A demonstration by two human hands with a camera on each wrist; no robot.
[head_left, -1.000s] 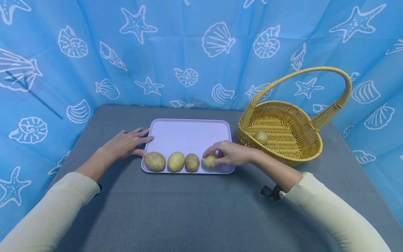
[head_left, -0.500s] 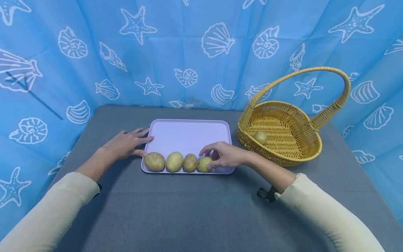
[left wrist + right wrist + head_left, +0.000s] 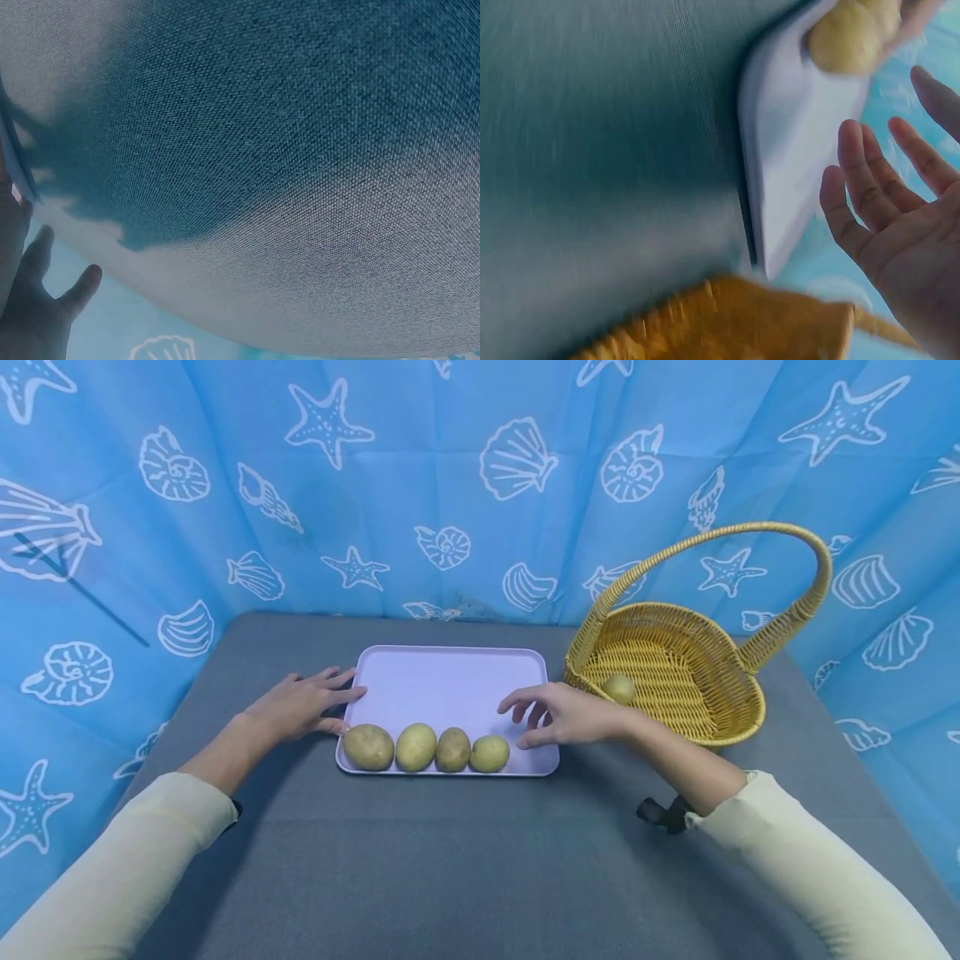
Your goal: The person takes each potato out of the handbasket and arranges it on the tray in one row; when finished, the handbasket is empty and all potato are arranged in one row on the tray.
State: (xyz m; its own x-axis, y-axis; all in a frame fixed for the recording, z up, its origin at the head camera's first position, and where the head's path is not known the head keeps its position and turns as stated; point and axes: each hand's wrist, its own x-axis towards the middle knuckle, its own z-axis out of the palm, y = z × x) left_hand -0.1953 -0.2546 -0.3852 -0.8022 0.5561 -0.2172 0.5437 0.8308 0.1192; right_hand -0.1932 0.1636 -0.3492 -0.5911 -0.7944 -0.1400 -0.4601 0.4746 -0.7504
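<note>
A pale lilac tray point(image 3: 450, 681) carries a row of several potatoes along its near edge. The largest potato point(image 3: 368, 747) lies at the left end, and a small yellowish potato point(image 3: 490, 753) ends the row on the right. My left hand point(image 3: 303, 703) rests at the tray's left rim, fingers spread. Above the tray's right side hovers my right hand point(image 3: 566, 714), apart from the potatoes, fingers loosely bent around nothing. The right wrist view shows that same hand point(image 3: 907, 202) with its palm bare. One more potato point(image 3: 619, 689) sits inside the yellow wicker basket point(image 3: 738, 718).
The basket's tall arched handle point(image 3: 750, 531) rises right of the tray. A grey cloth point(image 3: 420, 860) covers the table. Behind it hangs a blue curtain point(image 3: 420, 468) with white shell and starfish prints.
My right hand set the small potato leftward against the row, then let it go and drew back to the right. The left hand has stayed in place.
</note>
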